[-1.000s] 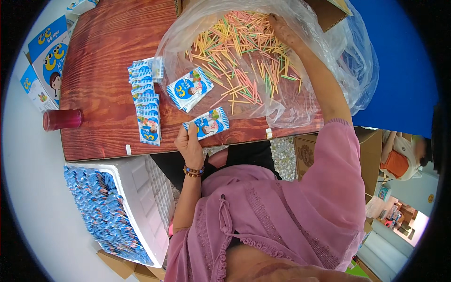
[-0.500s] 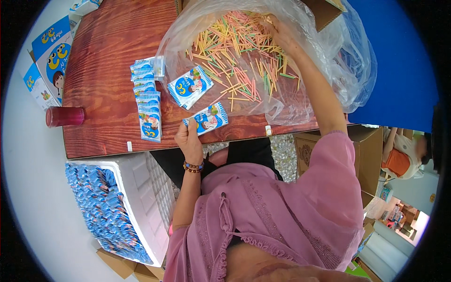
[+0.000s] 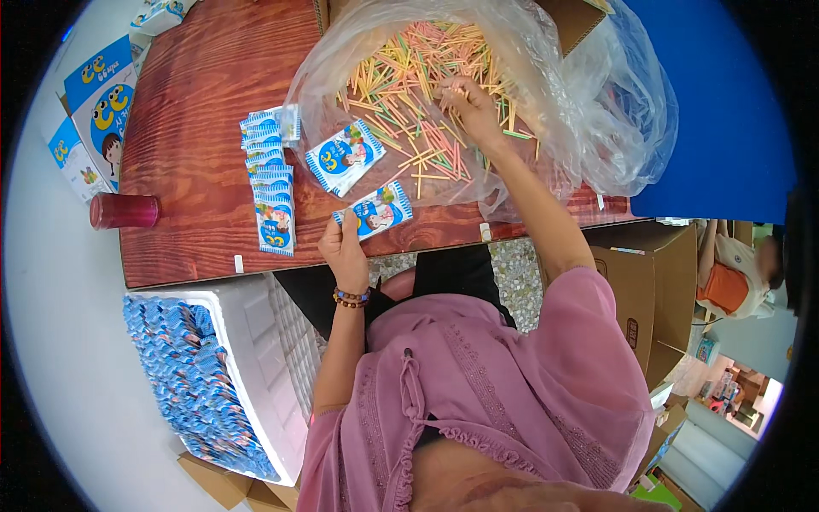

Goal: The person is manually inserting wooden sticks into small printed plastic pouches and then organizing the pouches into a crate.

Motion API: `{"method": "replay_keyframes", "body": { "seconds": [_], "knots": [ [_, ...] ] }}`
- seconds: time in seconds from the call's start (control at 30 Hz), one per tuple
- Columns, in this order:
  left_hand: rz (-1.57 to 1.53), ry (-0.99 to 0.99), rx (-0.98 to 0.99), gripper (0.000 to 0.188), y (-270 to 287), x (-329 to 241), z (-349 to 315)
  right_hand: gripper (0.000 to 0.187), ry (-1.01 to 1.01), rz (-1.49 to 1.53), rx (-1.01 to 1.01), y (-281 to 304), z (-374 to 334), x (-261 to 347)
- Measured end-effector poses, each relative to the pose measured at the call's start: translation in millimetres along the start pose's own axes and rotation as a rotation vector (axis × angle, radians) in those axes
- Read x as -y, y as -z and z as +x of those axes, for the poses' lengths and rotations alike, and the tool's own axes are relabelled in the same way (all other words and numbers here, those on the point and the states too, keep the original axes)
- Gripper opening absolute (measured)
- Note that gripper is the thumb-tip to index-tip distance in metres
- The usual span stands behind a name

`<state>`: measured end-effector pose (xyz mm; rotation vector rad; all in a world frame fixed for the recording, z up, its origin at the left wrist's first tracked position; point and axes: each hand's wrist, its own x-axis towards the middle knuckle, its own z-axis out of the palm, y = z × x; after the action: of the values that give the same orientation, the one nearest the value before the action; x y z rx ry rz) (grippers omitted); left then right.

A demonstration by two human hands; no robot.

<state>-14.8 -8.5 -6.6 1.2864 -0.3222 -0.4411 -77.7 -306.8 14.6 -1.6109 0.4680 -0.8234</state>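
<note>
My left hand (image 3: 344, 256) pinches the lower left corner of a small blue and white packet (image 3: 382, 212) at the near edge of the table. Above it rests a second packet (image 3: 346, 159), partly on the clear plastic bag (image 3: 320, 94). Within the opened bag lies a heap of thin pink, yellow and green sticks (image 3: 418, 64). My right hand (image 3: 471, 109) is over these sticks, fingers bent and drawn together; whatever they grip is too small to make out. Left of the packets, an overlapping row of similar packets (image 3: 273, 192) runs down the wooden table (image 3: 205, 111).
A white foam box (image 3: 256, 341) packed with blue packets (image 3: 188, 375) stands below the table's left end. A jar with a reddish look (image 3: 124, 211) and printed boxes (image 3: 101, 102) sit at the left. Cardboard boxes (image 3: 657, 273) stand at the right, where another person (image 3: 738, 273) is.
My right hand has moved left and nearer across the sticks from the heap's far right side. My left hand keeps the packet in about the same place.
</note>
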Motion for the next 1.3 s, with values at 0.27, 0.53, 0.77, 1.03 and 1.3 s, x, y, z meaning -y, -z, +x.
{"method": "replay_keyframes", "body": {
  "seconds": [0.27,0.53,0.77,1.03,1.3],
  "knots": [
    [-0.002,0.011,0.022,0.020,-2,-1,0,0.018,0.000,-0.175,0.029,1,-1,-12],
    [0.014,-0.004,-0.028,0.022,-10,-9,0,0.019,-0.097,-0.172,-0.018,1,0,-8],
    [0.004,0.007,-0.018,0.021,-7,-6,0,0.020,-0.184,0.008,-0.121,8,14,-17],
    [-0.015,0.022,0.009,0.020,-1,-2,1,0.018,0.020,-0.247,-0.112,1,9,-9],
    [-0.131,0.049,-0.046,0.022,-9,-9,2,0.015,-0.208,0.564,-0.237,12,21,-4]
  ]
}}
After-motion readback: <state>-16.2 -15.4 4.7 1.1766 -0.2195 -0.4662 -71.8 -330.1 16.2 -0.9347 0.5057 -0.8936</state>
